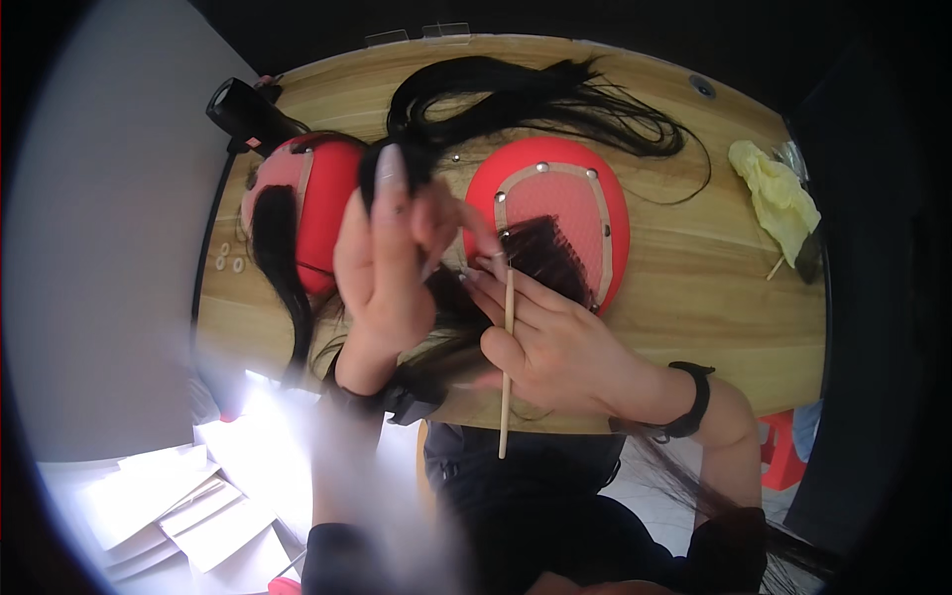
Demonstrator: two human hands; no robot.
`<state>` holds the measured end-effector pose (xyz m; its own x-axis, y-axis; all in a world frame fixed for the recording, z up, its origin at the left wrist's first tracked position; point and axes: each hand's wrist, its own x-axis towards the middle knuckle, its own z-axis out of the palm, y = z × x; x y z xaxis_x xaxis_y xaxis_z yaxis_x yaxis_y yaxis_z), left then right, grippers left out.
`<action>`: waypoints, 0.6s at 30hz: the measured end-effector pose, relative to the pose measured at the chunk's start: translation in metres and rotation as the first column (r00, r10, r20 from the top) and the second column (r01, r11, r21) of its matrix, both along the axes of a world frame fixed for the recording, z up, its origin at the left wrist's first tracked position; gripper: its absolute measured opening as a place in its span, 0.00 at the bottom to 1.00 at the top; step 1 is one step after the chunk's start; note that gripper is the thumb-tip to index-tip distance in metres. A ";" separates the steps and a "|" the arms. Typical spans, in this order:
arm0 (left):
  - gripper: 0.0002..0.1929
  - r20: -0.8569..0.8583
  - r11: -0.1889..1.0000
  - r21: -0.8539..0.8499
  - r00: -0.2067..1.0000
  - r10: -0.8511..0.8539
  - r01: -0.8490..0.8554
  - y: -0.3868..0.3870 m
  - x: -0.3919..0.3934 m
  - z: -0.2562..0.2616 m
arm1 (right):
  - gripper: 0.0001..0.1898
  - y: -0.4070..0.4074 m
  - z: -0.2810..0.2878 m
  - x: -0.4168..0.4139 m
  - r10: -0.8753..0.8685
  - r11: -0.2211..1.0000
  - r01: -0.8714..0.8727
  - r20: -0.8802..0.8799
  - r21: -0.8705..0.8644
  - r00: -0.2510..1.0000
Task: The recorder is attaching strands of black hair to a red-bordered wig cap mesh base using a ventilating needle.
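My right hand (pixel 565 349) holds a thin wooden-handled tool (pixel 506 401), perhaps a ventilating needle, its upper end by the fingertips. This hand rests at the near edge of a red, padded wig block (pixel 550 149). Pink mesh (pixel 569 201) with a beige border is pinned to the block; rows of dark hair (pixel 547 253) stand on its lower part. Raised and blurred, my left hand (pixel 394 260) is between the two blocks, its fingers partly bent. Black hair (pixel 372 178) shows behind it; whether the fingers grip any strand is unclear.
Left stands a second red block (pixel 327 216) with a black hair lock (pixel 279 260), near a black cylindrical device (pixel 249 115) and small rings (pixel 238 265). A long hair bundle (pixel 520 104) lies behind. Crumpled yellow material (pixel 773 193) is at right; white sheets (pixel 216 520) lie lower left.
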<state>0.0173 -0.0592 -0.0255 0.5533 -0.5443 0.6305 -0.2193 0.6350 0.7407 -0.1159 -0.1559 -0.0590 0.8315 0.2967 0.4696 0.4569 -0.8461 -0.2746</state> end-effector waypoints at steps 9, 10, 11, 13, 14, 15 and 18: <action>0.15 0.289 0.959 0.253 0.956 0.054 -0.131 -0.028 0.002 -0.018 | 0.08 -0.058 0.038 -0.028 -0.153 0.983 0.115 0.301 0.141 0.941; 0.16 0.351 0.951 0.261 0.934 0.067 -0.166 -0.031 -0.002 -0.022 | 0.08 -0.071 0.028 -0.021 -0.159 0.972 0.065 0.434 0.224 0.887; 0.15 0.380 0.954 0.253 0.923 0.057 -0.164 -0.035 -0.003 -0.026 | 0.09 -0.078 0.025 -0.018 -0.169 0.964 0.040 0.495 0.261 0.852; 0.14 0.411 0.949 0.263 0.910 0.052 -0.173 -0.035 -0.002 -0.032 | 0.15 -0.085 0.014 -0.008 -0.289 0.870 0.029 0.462 0.492 0.838; 0.12 0.357 0.953 0.257 0.932 0.064 -0.163 -0.033 -0.004 -0.032 | 0.21 -0.087 0.011 -0.005 -0.380 0.751 0.066 0.348 0.658 0.857; 0.15 0.295 0.958 0.246 0.953 0.068 -0.145 -0.034 -0.006 -0.033 | 0.21 -0.091 0.012 -0.003 -0.386 0.748 0.075 0.342 0.659 0.857; 0.17 0.437 0.926 0.270 0.891 0.126 -0.263 -0.027 -0.005 -0.036 | 0.30 -0.097 0.023 -0.001 -0.342 0.655 0.128 0.141 0.745 0.929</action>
<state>0.0127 -0.0861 -0.0617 0.4022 -0.6586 0.6361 -0.6367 0.2980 0.7112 -0.1171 -0.2533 -0.0359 0.6476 -0.4065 0.6445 0.4112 -0.5256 -0.7447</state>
